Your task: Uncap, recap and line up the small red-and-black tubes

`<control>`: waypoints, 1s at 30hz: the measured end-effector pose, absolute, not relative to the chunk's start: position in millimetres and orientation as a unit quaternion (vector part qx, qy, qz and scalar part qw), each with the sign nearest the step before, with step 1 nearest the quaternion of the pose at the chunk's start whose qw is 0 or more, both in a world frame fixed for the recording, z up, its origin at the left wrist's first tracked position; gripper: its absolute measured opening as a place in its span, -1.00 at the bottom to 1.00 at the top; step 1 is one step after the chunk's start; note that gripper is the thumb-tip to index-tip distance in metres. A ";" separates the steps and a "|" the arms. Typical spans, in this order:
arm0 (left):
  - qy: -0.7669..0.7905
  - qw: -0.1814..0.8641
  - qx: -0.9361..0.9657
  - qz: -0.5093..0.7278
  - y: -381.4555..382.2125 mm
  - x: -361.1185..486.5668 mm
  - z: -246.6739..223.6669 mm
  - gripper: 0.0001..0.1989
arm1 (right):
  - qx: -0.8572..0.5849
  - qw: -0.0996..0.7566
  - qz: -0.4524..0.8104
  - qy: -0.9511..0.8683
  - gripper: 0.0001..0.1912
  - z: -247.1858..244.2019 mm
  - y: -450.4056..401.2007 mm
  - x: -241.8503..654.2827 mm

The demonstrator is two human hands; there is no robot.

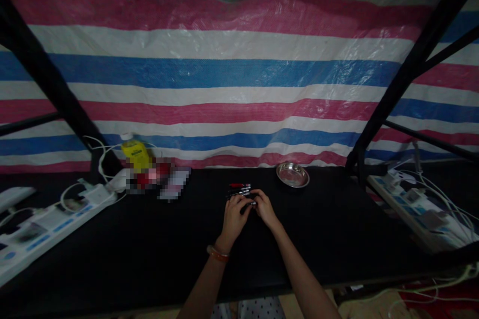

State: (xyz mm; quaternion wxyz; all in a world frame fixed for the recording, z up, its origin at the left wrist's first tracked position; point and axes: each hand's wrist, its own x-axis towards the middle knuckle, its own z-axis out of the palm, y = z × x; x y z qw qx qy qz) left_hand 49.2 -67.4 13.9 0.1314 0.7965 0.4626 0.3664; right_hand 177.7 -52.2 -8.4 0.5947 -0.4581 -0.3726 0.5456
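Observation:
On the black table (168,249), my left hand (236,214) and my right hand (265,208) meet near the middle. Both hands have their fingers closed on a small dark, silver-banded cylinder (253,203), whose far part is hidden by my left fingers. Just beyond my hands lie several slim pen-like pieces side by side: a red one (239,186) with a silver end at the back, and black ones (239,191) with silver ends in front of it. My left fingertips are close to the nearest of these.
A round metal dish (293,175) stands at the back right. Back left are a yellow bottle (137,154), a blurred red item and a phone-like object (175,183). Power strips (56,224) with cables line both sides; black frame bars rise before a striped sheet (224,72).

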 end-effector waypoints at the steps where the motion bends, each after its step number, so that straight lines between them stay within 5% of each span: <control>1: 0.465 0.129 0.796 0.366 -67.6 49.2 14.5 -0.82 | -0.459 0.602 0.522 -0.394 -0.84 -8.7 -53.0 177.2; 16: 0.412 0.189 0.834 0.315 -66.9 51.7 11.9 -0.79 | -0.510 0.627 0.329 -0.489 -0.80 10.6 -67.6 174.5; 30: 0.382 0.232 0.820 0.358 -68.7 54.5 11.8 -0.79 | -0.404 0.694 0.298 -0.515 -0.68 17.1 -74.8 170.8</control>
